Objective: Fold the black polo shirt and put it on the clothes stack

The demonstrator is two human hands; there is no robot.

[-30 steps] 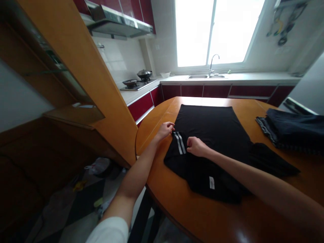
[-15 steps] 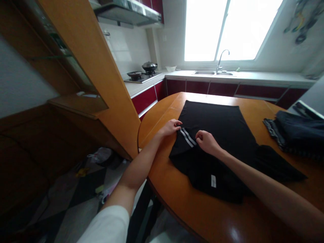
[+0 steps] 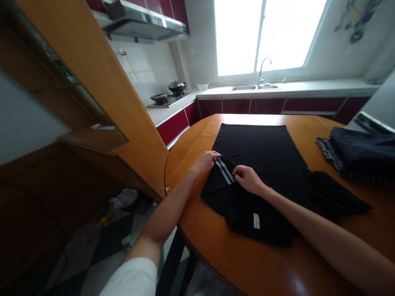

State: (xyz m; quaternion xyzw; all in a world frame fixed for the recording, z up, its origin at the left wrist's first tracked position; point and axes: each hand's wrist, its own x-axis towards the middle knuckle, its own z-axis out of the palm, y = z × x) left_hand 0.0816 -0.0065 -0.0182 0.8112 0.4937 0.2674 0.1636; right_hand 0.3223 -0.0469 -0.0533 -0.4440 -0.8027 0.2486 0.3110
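Note:
A black T-shirt (image 3: pixel 265 164) lies spread on the round wooden table (image 3: pixel 234 255), with a white label near its collar end. Its left sleeve, edged with two white stripes (image 3: pixel 224 170), is folded in over the body. My left hand (image 3: pixel 206 160) pinches the sleeve's outer corner at the shirt's left edge. My right hand (image 3: pixel 248 179) presses closed fingers on the sleeve just right of the stripes. The other sleeve sticks out to the right.
A pile of dark folded clothes (image 3: pixel 358 154) sits on the table's right side. A slanted wooden partition (image 3: pixel 101 82) stands close on the left. Behind are a counter with a sink (image 3: pixel 254 87) and a stove with pots (image 3: pixel 169 96). Bags litter the floor at lower left.
Both hands stay on the striped sleeve. They shifted it slightly and flattened it against the shirt's body; the camera moved a little.

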